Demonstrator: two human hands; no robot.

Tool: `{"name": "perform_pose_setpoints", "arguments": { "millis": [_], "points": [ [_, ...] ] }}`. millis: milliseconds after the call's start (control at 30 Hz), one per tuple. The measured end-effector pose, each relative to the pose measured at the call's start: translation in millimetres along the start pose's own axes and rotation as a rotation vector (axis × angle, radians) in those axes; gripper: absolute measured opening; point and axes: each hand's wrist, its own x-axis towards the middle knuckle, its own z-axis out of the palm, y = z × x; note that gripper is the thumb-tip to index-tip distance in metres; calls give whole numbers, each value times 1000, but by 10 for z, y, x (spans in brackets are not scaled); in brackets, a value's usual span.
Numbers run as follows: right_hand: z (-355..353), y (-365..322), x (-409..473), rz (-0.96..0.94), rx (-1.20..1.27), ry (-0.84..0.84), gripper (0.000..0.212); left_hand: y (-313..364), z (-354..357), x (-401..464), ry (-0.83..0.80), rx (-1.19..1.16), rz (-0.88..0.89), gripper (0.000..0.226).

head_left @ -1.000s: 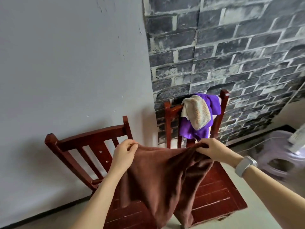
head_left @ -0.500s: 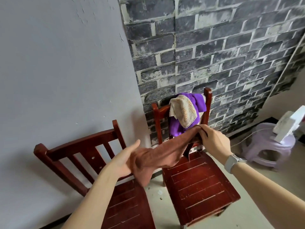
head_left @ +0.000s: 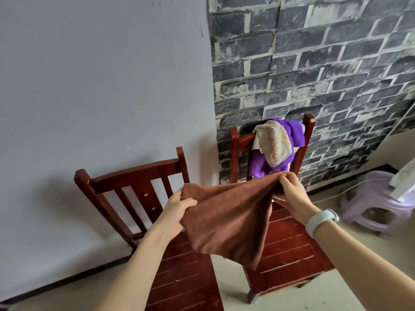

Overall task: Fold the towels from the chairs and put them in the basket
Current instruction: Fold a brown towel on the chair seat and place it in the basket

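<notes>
Both hands grasp the brown towel [head_left: 226, 221] — left hand [head_left: 177, 209] and right hand [head_left: 289, 191] pinching its top corners; soft, light, floppy — best held by corners.

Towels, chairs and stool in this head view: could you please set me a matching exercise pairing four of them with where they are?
Things:
1. brown towel
2. purple towel
3. beige towel
4. lilac stool

Places:
A. lies on top of another towel on a chair back
B. on the floor at the right
C. held up between the left hand and the right hand
D. draped over the backrest of the right chair, partly covered

Pairs: 1-C, 2-D, 3-A, 4-B
</notes>
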Motion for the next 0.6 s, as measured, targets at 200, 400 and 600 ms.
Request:
{"name": "perform_pose_setpoints", "arguments": {
  "millis": [200,400,600],
  "points": [
    [191,-62,-46,174,453,-171,21,43,-325,-94,-33,142,118,57],
    [337,-191,-194,150,419,-348,20,134,-577,-180,35,-34,293,26],
    [360,-262,-115,64,204,-184,34,193,-758,-181,237,-134,254,18]
  ]
}}
